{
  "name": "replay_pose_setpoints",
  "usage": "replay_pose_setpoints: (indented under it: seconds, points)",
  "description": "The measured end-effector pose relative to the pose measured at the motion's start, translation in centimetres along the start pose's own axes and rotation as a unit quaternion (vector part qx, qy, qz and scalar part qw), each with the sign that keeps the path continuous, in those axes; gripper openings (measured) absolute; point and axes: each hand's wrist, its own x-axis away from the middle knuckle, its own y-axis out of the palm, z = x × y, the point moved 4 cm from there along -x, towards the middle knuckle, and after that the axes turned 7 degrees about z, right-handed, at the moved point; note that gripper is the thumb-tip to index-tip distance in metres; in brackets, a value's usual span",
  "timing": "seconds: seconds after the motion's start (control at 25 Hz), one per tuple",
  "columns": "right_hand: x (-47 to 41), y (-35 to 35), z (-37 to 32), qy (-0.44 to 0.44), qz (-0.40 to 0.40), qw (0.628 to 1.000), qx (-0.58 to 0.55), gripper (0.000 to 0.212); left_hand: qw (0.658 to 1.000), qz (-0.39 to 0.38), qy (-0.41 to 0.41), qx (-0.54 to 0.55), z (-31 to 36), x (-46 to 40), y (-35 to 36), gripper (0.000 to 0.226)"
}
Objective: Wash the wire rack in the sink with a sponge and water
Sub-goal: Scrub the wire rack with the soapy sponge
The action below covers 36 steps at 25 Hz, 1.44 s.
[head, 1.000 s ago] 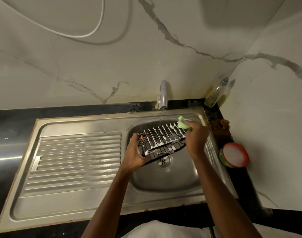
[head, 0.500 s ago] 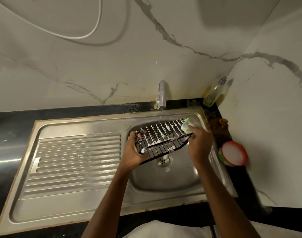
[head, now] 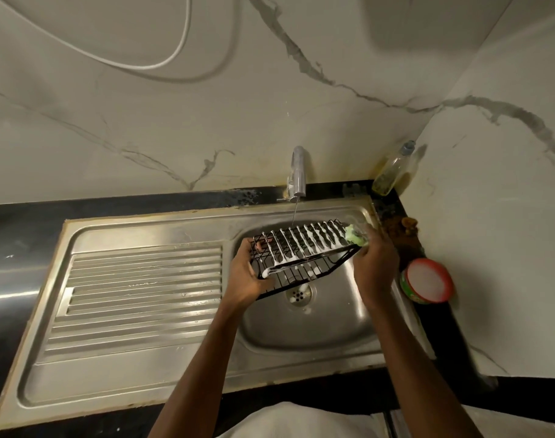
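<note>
A black wire rack (head: pixel 304 251) streaked with white foam hangs tilted over the steel sink basin (head: pixel 311 330). My left hand (head: pixel 246 276) grips the rack's left end, fingers curled round its frame. My right hand (head: pixel 375 267) holds a green sponge (head: pixel 355 237) and presses it against the rack's far right corner. A thin stream of water falls from the tap (head: pixel 297 172) onto the rack's upper edge.
A ribbed steel drainboard (head: pixel 137 298) lies left of the basin. On the black counter at the right stand a round tub with a white lid (head: pixel 427 281) and, in the corner, an oil bottle (head: pixel 393 170). The drain (head: pixel 300 295) shows below the rack.
My right hand with the sponge has slid from the rack's upper right edge down to its right corner. The rack has tipped slightly, with its left end higher.
</note>
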Motion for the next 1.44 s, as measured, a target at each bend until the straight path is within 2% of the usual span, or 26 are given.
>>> replay_pose_setpoints:
  seconds: [0.08,0.2,0.32,0.4,0.52,0.6,0.64,0.72,0.8,0.84,0.96,1.04,1.08,1.2,1.28,1.44]
  points:
    - [1.1,-0.1,-2.8,-0.027,0.002,1.000,-0.017,0.045,1.000,-0.009,0.003,-0.012,-0.2,-0.2,0.5,0.080]
    - [6.6,-0.4,-9.0,-0.131,-0.025,0.983,-0.126,0.049,1.000,-0.005,0.015,-0.023,-0.8,-0.6,0.8,0.074]
    - [8.0,-0.2,-9.7,-0.214,-0.052,0.957,-0.190,0.051,0.999,0.013,0.026,-0.038,-0.9,-0.7,0.5,0.074]
    - [5.7,0.6,-6.4,-0.173,-0.037,0.968,-0.177,0.045,0.998,0.015,0.029,-0.060,-1.3,-0.7,0.1,0.084]
    - [2.3,1.1,-1.6,-0.035,0.003,0.993,-0.111,0.039,0.996,0.018,0.027,-0.082,-1.6,-0.6,-0.2,0.089]
    - [2.6,1.2,-2.9,-0.003,0.012,0.994,-0.108,0.038,0.994,0.016,0.028,-0.104,-1.7,-0.9,0.3,0.090]
    - [3.7,1.1,-4.8,-0.025,0.005,0.991,-0.128,0.038,0.993,0.010,0.029,-0.111,-1.5,-1.0,0.7,0.090]
    - [6.5,0.2,-8.1,-0.127,0.001,0.975,-0.183,0.036,0.992,0.005,0.033,-0.119,-1.8,-1.4,1.1,0.088]
    - [7.5,-0.4,-8.6,-0.205,-0.004,0.952,-0.228,0.031,0.992,0.010,0.036,-0.124,-2.3,-1.7,0.9,0.085]
    - [6.9,-0.2,-7.5,-0.207,-0.007,0.950,-0.233,0.029,0.991,0.009,0.040,-0.129,-2.5,-1.7,0.8,0.085]
    - [3.4,1.2,-2.9,-0.089,-0.010,0.984,-0.156,0.037,0.987,-0.009,0.054,-0.153,-2.8,-1.6,0.9,0.085]
    - [2.5,1.4,-1.7,-0.012,-0.010,0.994,-0.111,0.037,0.988,-0.020,0.061,-0.143,-2.7,-1.5,1.0,0.082]
    - [2.5,1.1,-2.3,-0.012,-0.011,0.994,-0.112,0.032,0.988,-0.023,0.062,-0.138,-2.5,-1.6,1.0,0.082]
    - [3.2,0.1,-4.1,-0.094,-0.030,0.986,-0.134,0.021,0.988,-0.031,0.083,-0.129,-1.7,-2.2,0.6,0.089]
    - [2.6,0.1,-4.0,-0.049,-0.100,0.974,-0.195,0.018,0.985,-0.036,0.110,-0.130,-1.1,-2.7,0.3,0.101]
    - [2.1,2.1,-3.1,0.092,-0.281,0.919,-0.259,0.006,0.970,-0.041,0.118,-0.207,-1.3,-3.3,0.0,0.127]
